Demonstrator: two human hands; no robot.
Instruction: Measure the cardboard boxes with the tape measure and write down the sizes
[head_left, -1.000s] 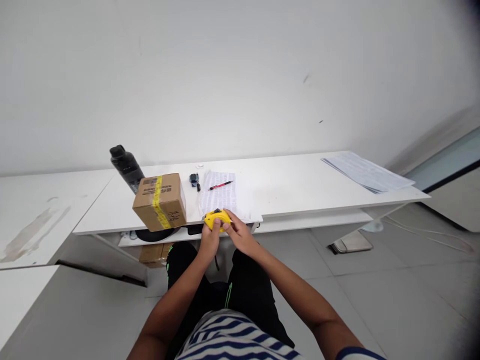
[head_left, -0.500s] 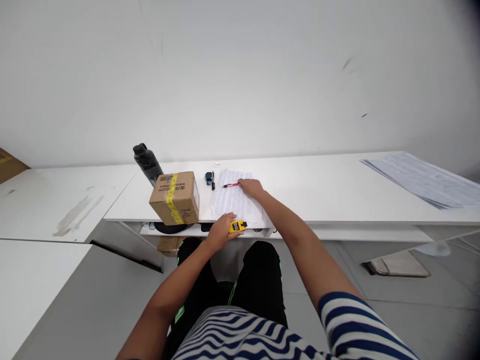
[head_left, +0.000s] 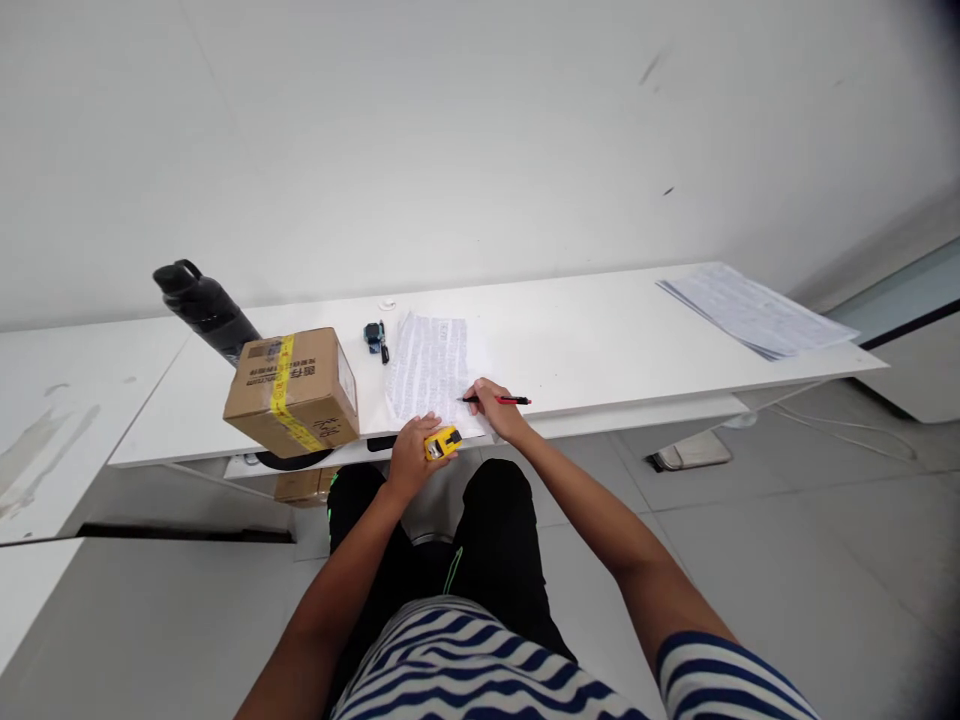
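Observation:
My left hand is closed round a small yellow tape measure at the near edge of the white desk. My right hand grips a red and black pen, with its tip resting on the lower right of a written sheet of paper. Both hands sit close together at the desk's front edge, above my black-trousered knees.
A cardboard box with yellow tape overhangs the desk's front left, and a black bottle stands behind it. A small blue and black object lies beside the sheet. A stack of papers is at the far right. Another white desk adjoins on the left.
My right hand let go of the tape measure, reached to the pen on the sheet, picked it up and drew it back to the sheet's near corner. My left hand kept the tape measure.

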